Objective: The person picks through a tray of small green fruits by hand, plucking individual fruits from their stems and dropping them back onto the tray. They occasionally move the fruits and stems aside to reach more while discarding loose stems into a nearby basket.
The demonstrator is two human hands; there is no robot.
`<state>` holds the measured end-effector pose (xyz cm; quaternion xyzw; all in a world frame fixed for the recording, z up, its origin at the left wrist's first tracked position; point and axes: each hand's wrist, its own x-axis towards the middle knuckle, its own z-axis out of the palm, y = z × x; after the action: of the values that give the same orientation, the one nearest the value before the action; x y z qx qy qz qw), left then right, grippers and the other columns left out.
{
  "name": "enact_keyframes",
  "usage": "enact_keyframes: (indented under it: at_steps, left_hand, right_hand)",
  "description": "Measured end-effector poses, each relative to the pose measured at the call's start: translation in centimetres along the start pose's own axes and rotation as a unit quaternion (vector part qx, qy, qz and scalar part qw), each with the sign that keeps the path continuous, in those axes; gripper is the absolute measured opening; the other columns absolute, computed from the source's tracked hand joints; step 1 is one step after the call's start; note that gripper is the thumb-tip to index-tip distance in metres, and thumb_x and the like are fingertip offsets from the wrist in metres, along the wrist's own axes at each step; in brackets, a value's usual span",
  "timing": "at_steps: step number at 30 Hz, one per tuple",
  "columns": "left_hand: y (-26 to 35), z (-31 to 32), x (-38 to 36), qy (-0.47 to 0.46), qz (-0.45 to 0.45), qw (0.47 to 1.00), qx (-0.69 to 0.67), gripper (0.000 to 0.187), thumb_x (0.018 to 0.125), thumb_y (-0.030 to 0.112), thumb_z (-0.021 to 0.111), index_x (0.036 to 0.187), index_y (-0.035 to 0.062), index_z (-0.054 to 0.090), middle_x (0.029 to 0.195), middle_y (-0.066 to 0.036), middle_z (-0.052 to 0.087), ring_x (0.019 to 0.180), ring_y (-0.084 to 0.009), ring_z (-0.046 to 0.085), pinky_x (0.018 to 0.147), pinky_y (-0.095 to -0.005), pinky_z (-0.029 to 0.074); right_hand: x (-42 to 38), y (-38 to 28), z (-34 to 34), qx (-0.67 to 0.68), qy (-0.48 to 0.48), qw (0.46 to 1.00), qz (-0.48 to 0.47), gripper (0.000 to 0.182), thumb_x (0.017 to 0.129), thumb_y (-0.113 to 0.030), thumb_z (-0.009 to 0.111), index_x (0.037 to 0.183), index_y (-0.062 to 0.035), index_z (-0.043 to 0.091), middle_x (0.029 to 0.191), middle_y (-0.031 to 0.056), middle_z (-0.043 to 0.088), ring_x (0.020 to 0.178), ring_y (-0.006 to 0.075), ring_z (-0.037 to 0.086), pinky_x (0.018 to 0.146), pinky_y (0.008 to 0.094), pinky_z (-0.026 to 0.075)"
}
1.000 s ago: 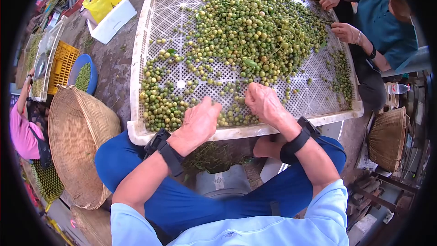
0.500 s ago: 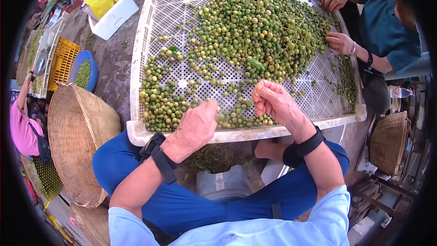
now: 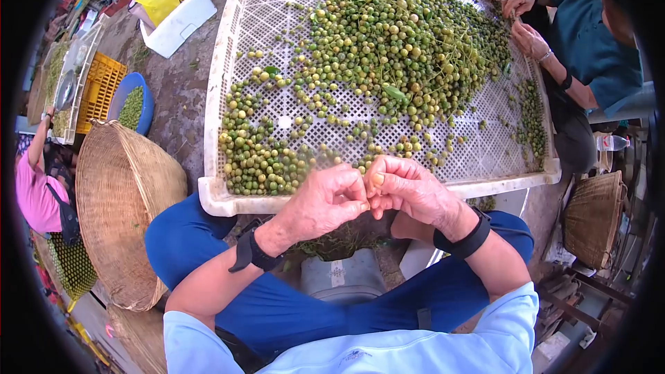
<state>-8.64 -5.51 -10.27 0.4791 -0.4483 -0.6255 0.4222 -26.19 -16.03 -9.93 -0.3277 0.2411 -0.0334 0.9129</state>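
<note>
A white perforated plastic tray [image 3: 220, 83] holds a big heap of small green and yellow round fruits [image 3: 395, 34] with stems. A smaller pile of fruits [image 3: 260, 159] lies at its near left. My left hand [image 3: 325, 201] and my right hand [image 3: 409, 190] meet above the tray's near rim, in front of my lap. Their fingertips are pinched together on a small piece from the tray, which the fingers mostly hide. Both wrists wear black bands.
A person in a teal shirt [image 3: 589, 34] sits at the tray's far right, both hands in the heap. Woven baskets stand at my left [image 3: 125, 201] and right [image 3: 592, 218]. A white box with a yellow bag [image 3: 173, 10], a yellow crate and a blue bowl [image 3: 131, 104] lie further left. A person in pink [image 3: 34, 194] is at the left edge.
Both my hands have drawn back from the fruits on the tray and come together at the near rim, fingertips touching. The other person's hands have moved toward the tray's far right corner.
</note>
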Motion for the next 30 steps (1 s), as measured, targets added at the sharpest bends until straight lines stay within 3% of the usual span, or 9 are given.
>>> enact_keyframes:
  at_steps: [6,8,12,17,18,20,22,26,30]
  left_hand:
    - [0.7,0.3,-1.2,-0.053,-0.035,0.998,-0.016,0.009,0.079,0.000,0.063,0.078,0.0013,0.054,0.083,-0.002,0.052,0.071,-0.0085,0.054,0.058,-0.0216,0.046]
    - [1.5,0.1,-1.5,-0.094,-0.148,0.958,-0.226,0.009,0.080,0.002,0.063,0.080,0.0007,0.054,0.084,-0.007,0.057,0.067,-0.0109,0.058,0.058,-0.0243,0.050]
    - [2.4,-1.2,-2.1,-0.019,-0.121,0.949,-0.291,0.009,0.081,0.003,0.063,0.081,-0.0002,0.055,0.084,-0.011,0.060,0.064,-0.0119,0.061,0.055,-0.0245,0.053]
    - [1.7,-3.7,-2.5,0.102,-0.062,0.983,0.141,0.008,0.078,-0.002,0.060,0.078,0.0012,0.052,0.090,-0.011,0.060,0.072,-0.0148,0.063,0.056,-0.0265,0.051]
    - [1.0,-3.8,-2.4,0.145,-0.009,0.945,0.294,0.009,0.076,-0.003,0.060,0.079,0.0011,0.052,0.092,-0.012,0.059,0.071,-0.0175,0.062,0.056,-0.0279,0.050]
    - [0.6,-3.3,-2.5,0.181,0.044,0.878,0.440,0.012,0.074,-0.003,0.060,0.080,0.0011,0.051,0.094,-0.013,0.059,0.070,-0.0201,0.061,0.057,-0.0293,0.049]
    - [0.9,-2.5,-2.5,0.252,0.090,0.787,0.556,0.012,0.071,-0.004,0.059,0.079,0.0010,0.052,0.096,-0.014,0.057,0.067,-0.0241,0.059,0.056,-0.0311,0.047]
    - [2.8,-2.8,-3.4,0.211,0.049,0.911,0.349,0.011,0.072,-0.002,0.062,0.071,0.0001,0.051,0.074,-0.010,0.053,0.057,-0.0209,0.053,0.052,-0.0307,0.042]
    - [2.6,-1.7,-4.2,0.087,0.065,0.922,0.370,0.014,0.072,0.002,0.064,0.070,0.0033,0.051,0.065,-0.008,0.050,0.055,-0.0207,0.051,0.051,-0.0318,0.041]
  right_hand:
    - [-0.8,-0.4,0.5,-0.120,-0.060,0.991,0.003,0.016,0.090,-0.017,0.057,0.082,-0.0035,0.060,0.078,0.0009,0.059,0.070,0.0088,0.057,0.067,0.0247,0.049]
    - [-1.1,-0.6,0.9,-0.207,-0.089,0.974,-0.033,0.016,0.089,-0.017,0.058,0.081,-0.0030,0.060,0.076,-0.0001,0.058,0.068,0.0086,0.057,0.065,0.0241,0.048]
    - [-1.7,-1.4,1.4,-0.369,-0.037,0.925,-0.086,0.013,0.088,-0.013,0.057,0.079,-0.0023,0.058,0.071,0.0016,0.056,0.064,0.0081,0.056,0.060,0.0249,0.047]
    - [-2.1,2.0,2.0,-0.460,-0.156,0.870,-0.078,0.019,0.075,0.003,0.060,0.092,-0.0022,0.054,0.085,0.0094,0.056,0.072,0.0197,0.062,0.059,0.0325,0.050]
    - [-2.0,4.5,1.9,-0.589,-0.132,0.786,-0.134,0.027,0.074,0.003,0.058,0.099,-0.0033,0.051,0.093,0.0119,0.055,0.075,0.0247,0.063,0.059,0.0371,0.050]
    - [-2.4,7.3,1.7,-0.802,-0.092,0.590,-0.005,0.031,0.074,-0.002,0.057,0.104,-0.0029,0.050,0.099,0.0130,0.053,0.082,0.0278,0.063,0.064,0.0398,0.050]
    - [-2.1,7.3,1.9,-0.795,-0.091,0.599,-0.017,0.030,0.075,-0.006,0.057,0.104,-0.0021,0.050,0.099,0.0133,0.053,0.082,0.0283,0.063,0.064,0.0405,0.051]
    - [-1.5,7.6,1.5,-0.814,-0.122,0.556,-0.119,0.026,0.076,-0.008,0.055,0.101,-0.0031,0.053,0.104,0.0158,0.054,0.086,0.0305,0.063,0.063,0.0424,0.052]
    - [-2.2,7.3,2.0,-0.773,-0.060,0.570,-0.272,0.020,0.074,-0.008,0.055,0.094,-0.0053,0.056,0.093,0.0164,0.061,0.076,0.0302,0.064,0.056,0.0417,0.050]
